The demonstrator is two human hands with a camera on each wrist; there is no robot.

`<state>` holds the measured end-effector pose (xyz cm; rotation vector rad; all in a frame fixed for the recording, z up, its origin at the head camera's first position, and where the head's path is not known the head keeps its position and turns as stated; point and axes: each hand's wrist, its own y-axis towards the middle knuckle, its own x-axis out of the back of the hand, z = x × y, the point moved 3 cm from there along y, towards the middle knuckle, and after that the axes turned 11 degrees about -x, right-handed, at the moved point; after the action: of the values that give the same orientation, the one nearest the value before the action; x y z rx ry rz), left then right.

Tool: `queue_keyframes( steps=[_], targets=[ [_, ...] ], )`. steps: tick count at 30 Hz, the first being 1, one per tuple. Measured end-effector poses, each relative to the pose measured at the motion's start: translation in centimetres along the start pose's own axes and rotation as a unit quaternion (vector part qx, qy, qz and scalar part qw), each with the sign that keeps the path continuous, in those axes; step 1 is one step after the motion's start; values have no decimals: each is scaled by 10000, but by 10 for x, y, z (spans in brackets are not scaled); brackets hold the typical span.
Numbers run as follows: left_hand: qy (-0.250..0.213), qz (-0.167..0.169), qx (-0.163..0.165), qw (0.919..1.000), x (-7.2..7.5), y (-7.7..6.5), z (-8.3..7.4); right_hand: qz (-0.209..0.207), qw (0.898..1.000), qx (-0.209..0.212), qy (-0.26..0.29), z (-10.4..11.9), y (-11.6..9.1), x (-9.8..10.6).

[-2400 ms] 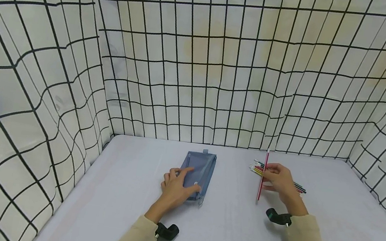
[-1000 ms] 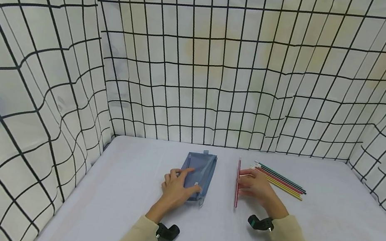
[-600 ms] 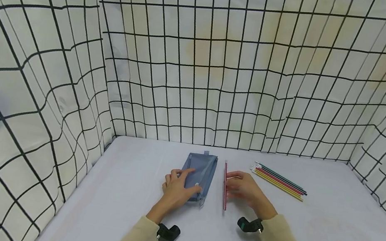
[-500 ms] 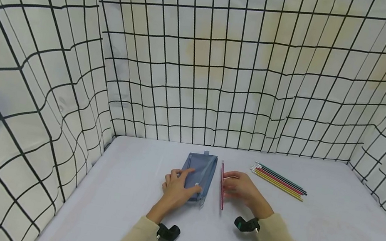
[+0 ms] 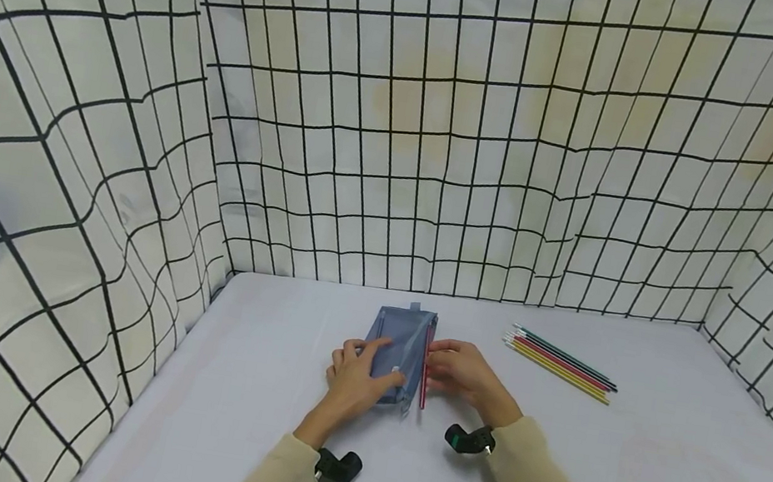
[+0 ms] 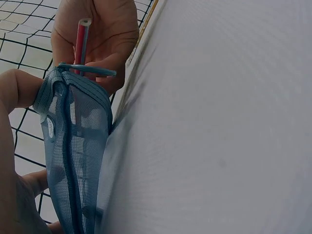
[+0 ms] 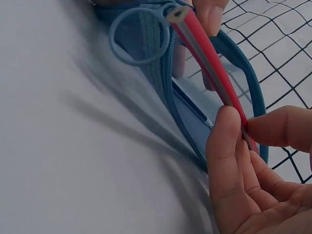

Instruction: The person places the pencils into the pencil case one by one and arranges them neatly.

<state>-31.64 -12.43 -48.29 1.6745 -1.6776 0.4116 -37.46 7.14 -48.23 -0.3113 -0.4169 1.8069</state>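
A blue mesh pencil case [image 5: 398, 336] lies on the white table, its zip side facing right. My left hand [image 5: 356, 375] holds it from the left, fingers spread over the top and thumb near the zip edge. In the right wrist view the zipper [image 7: 170, 97] gapes, and a dark slim stick with a pale tip [image 7: 195, 105] shows inside. My right hand [image 5: 460, 371] pinches a red pencil [image 7: 209, 58] with a grey stripe between thumb and fingers. That pencil stands along the zip opening; whether part of it is inside, I cannot tell.
Several pencils [image 5: 560, 364], green, red and yellow, lie side by side on the white table [image 5: 622, 481] at the right. A zipper pull ring [image 7: 139, 36] hangs at the case's near end. Black grid netting [image 5: 401, 151] over white cloth surrounds the table.
My right hand has carried the red pencil leftward from the pencil bunch to the case's zip side. The left hand has stayed on the case.
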Motion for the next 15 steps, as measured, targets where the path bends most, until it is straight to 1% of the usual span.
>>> queue_keyframes(
  steps=[6, 15],
  targets=[
    [43, 24, 10, 10000, -1, 0, 0, -69, 9997, -104, 210, 2, 7, -6],
    [45, 12, 28, 10000, -1, 1, 0, -285, 9981, -284, 477, 6, 15, -11]
  ],
)
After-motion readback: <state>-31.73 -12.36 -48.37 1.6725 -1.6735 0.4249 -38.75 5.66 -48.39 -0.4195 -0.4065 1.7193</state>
